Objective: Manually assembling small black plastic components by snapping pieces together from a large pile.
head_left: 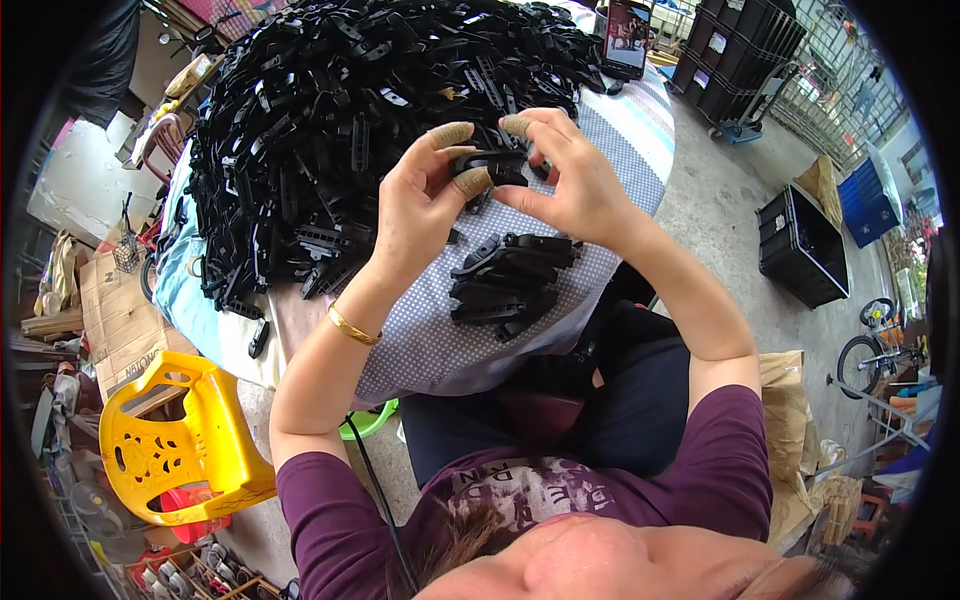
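Note:
Between my two hands, above the table's near part, is a curved black plastic piece (490, 165). My left hand (425, 185) pinches its left end, with tan tape wrapped on the thumb and a finger. On its right end my right hand (570, 175) is closed, thumb below and a taped index finger above. Just under my hands a small group of similar black plastic pieces (510, 283) lies on the dotted cloth. Beyond them rises a large heap of black plastic parts (330, 120). The exact kind of these parts cannot be made out.
A phone (626, 40) stands at the table's far right edge. Left of me is a yellow plastic chair (190, 440). Black crates (735, 55) are stacked at the far right, and another black crate (805, 245) sits on the floor. A green basin (370, 420) is below the table.

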Demonstrator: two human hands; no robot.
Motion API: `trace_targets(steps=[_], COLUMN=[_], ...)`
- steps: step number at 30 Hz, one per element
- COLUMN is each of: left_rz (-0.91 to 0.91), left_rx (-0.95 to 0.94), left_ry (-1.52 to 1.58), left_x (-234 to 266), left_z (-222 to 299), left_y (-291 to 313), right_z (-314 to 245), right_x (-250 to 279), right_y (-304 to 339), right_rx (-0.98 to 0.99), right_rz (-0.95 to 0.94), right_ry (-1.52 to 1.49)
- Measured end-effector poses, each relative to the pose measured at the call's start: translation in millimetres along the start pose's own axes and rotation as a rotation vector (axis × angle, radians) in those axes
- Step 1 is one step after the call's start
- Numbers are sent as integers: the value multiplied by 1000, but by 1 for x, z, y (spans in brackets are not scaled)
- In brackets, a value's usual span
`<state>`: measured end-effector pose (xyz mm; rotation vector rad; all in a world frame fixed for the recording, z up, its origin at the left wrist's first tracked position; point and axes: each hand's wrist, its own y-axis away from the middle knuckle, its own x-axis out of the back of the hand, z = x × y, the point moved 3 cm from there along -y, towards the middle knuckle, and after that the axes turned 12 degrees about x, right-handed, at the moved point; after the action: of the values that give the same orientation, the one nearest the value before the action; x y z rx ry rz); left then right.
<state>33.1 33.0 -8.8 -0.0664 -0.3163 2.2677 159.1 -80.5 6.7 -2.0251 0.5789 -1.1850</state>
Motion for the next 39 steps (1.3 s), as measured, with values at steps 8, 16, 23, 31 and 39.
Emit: trace_targets(steps=[8, 16, 23, 31, 39], left_rz=[-30, -139, -325, -249, 33], left_rx=[-71, -2, 21, 19, 0], left_ry=[-104, 46, -1143, -1026, -908], left_x=[0, 2, 27, 18, 12], left_z=[-1, 9, 11, -6, -19], left_y=[4, -1, 6, -3, -18], right_z=[11, 6, 47, 84, 98], right_x=[0, 6, 2, 3, -7], right_y=[4, 1, 18, 15, 24], right_rx=[91, 147, -175, -183, -317], right_rz=[-156, -173, -778, -256, -488], right_ry=[-67, 9, -171, 134, -64])
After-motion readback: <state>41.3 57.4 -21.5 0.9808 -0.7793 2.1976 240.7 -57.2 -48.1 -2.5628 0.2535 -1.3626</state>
